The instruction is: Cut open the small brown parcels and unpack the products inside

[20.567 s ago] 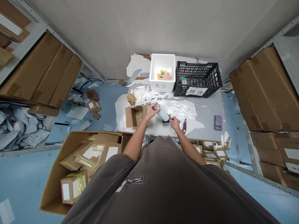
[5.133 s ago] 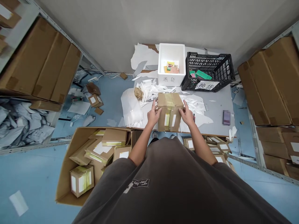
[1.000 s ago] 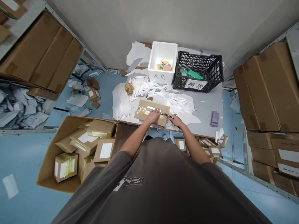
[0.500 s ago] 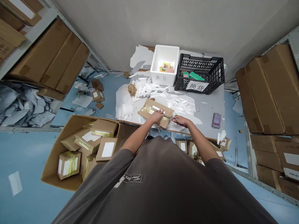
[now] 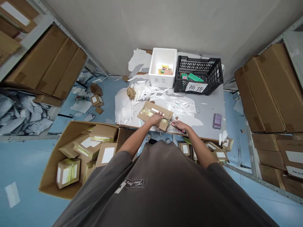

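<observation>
A flattish cardboard box (image 5: 148,109) with yellowish tape and a white label lies at an angle near the table's front edge. My left hand (image 5: 156,119) grips its near side, fingers over the top; the thumb is hard to make out. At the right end of the box, my right hand (image 5: 180,125) is closed around a red and black utility knife (image 5: 183,131). The knife's metal tip points left and reaches the taped end, where the cardboard looks partly lifted.
White paper scraps (image 5: 183,106) and a crumpled brown paper ball (image 5: 131,93) litter the table (image 5: 208,108). Behind stand a white foam box (image 5: 161,82) and a black crate (image 5: 199,91). A large carton (image 5: 44,176) of parcels sits left; loaded shelves flank both sides.
The knife has drawn back slightly to the right, away from my left hand. My left hand stays on the box. The whole view has shifted a little.
</observation>
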{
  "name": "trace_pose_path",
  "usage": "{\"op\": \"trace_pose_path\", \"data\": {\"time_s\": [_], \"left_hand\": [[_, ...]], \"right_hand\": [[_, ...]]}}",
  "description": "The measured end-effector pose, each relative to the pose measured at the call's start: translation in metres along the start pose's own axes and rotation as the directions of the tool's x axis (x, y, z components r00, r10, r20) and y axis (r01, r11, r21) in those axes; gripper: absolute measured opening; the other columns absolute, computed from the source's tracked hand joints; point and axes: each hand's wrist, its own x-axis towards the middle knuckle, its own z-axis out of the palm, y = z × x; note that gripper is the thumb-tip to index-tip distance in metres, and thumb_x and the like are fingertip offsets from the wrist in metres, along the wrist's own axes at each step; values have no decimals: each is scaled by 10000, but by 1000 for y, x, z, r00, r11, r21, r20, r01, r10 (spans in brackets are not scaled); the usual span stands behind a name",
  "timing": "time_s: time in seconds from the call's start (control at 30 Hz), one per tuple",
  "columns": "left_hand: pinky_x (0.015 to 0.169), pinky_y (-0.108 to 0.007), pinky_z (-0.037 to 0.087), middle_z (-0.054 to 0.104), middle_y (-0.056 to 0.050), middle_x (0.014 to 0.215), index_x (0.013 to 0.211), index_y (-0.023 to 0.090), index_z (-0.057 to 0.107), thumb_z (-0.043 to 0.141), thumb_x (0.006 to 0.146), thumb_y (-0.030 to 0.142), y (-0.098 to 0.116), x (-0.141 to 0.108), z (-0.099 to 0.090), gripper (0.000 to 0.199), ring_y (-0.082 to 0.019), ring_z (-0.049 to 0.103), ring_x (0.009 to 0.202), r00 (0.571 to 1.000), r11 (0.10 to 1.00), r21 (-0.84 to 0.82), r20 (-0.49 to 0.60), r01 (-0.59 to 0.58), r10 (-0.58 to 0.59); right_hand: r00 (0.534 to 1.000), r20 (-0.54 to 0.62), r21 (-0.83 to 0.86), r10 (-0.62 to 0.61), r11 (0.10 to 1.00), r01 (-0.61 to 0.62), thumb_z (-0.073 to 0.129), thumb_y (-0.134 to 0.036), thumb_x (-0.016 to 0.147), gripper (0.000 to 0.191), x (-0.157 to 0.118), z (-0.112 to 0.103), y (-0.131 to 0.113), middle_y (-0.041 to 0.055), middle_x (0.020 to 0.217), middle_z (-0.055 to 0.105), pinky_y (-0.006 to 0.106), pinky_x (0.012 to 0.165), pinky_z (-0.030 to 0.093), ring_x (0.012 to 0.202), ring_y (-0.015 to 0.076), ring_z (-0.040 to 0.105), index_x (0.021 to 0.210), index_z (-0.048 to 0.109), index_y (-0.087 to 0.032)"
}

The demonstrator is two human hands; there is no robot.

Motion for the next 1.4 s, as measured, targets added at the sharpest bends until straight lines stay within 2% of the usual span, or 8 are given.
{"op": "trace_pose_path", "data": {"time_s": [0.23, 0.33, 0.47, 0.63, 0.83, 0.97, 1.23, 1.4], "left_hand": [[1331, -522, 288, 317, -167, 1795, 1543, 253, 567, 1012, 527, 327, 1, -1, -4, 1112, -397, 327, 1645, 1000, 1000, -9, -15, 3, -3], [1330, -533, 283, 280, -160, 1811, 1538, 268, 570, 1027, 519, 318, 8, -5, -4, 1118, -408, 289, 1659, 1000, 1000, -12, -2, 18, -18], [1318, -542, 309, 258, -184, 1812, 1630, 254, 465, 1053, 540, 408, 20, -17, 0, 1248, -432, 271, 1659, 994, 991, -92, -41, 100, -104], [1271, -518, 394, 383, -143, 1768, 1646, 300, 458, 779, 946, 442, 19, -23, -1, 782, -364, 389, 1613, 948, 948, -211, -159, 239, -275], [1328, -699, 163, 122, -124, 1853, 1762, 348, 245, 926, 782, 504, -7, -2, -6, 1204, -455, 51, 1701, 944, 943, -168, -115, 288, -309], [1333, -670, 175, 222, -103, 1836, 1759, 368, 266, 736, 954, 469, -14, -2, -1, 938, -399, 118, 1706, 942, 954, -166, -186, 250, -279], [1342, -647, 189, 351, -102, 1791, 1730, 349, 363, 622, 1012, 339, -14, -7, -3, 764, -373, 259, 1676, 931, 959, -152, -243, 240, -272], [1333, -664, 188, 352, -103, 1792, 1719, 363, 381, 669, 988, 349, -12, -8, 3, 786, -377, 249, 1678, 929, 960, -160, -257, 231, -267]], "right_hand": [[997, 75, -4, -14, 1000, 14, 711, -550, 950, 329, 0, 43, 14, -75, 523, 525, 230, 431, 382, 401, 133, 449, 938, 633, -230], [1000, -9, -26, -29, 999, 29, 633, -528, 1000, 298, -10, 52, 21, -74, 551, 538, 227, 468, 412, 445, 139, 489, 963, 628, -232], [985, -171, -141, -7, 990, -17, 588, -448, 1036, 232, -29, 32, 21, -66, 559, 547, 223, 497, 406, 457, 136, 508, 985, 619, -224], [937, -348, -97, 6, 994, -42, 483, -482, 1090, 281, -44, 4, 8, -60, 618, 561, 232, 497, 421, 460, 147, 531, 1152, 607, -238], [917, -395, -260, -46, 963, -64, 472, -533, 1112, 338, -31, 16, -10, 40, 905, 733, 272, 717, 524, 807, 234, 708, 1257, 643, -281], [937, -329, -451, -114, 891, -49, 465, -430, 1132, 327, -24, 21, -8, 89, 1191, 752, 305, 905, 519, 1159, 292, 686, 1350, 666, -293], [907, -365, -660, -213, 746, -91, 559, -431, 1102, 414, -10, 29, -17, 160, 1412, 610, 333, 933, 502, 1117, 296, 677, 1480, 601, -267], [852, -499, -600, -156, 772, -210, 530, -400, 1090, 401, -27, -3, 5, 162, 1307, 642, 374, 925, 504, 1074, 321, 681, 1454, 609, -252]]}}
